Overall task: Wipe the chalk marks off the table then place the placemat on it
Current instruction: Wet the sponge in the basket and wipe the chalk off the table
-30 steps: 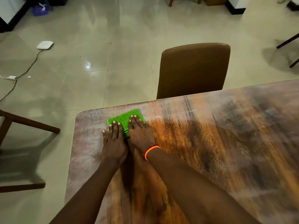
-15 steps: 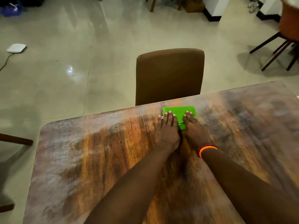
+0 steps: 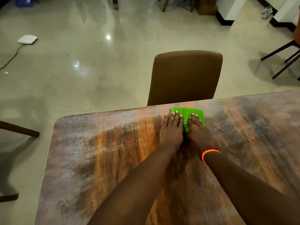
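Both hands, the left hand (image 3: 172, 127) and right hand (image 3: 197, 127), press flat on the green cloth (image 3: 188, 115) near the bench's (image 3: 113, 159) far edge. Wiping goes on. No placemat shows; fetching it probably comes next.

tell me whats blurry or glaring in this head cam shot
Head view: the table surface is streaked with motion blur, worst toward the right edge; the hands and green cloth stay fairly sharp; bright lamp glare spots sit on the glossy floor.
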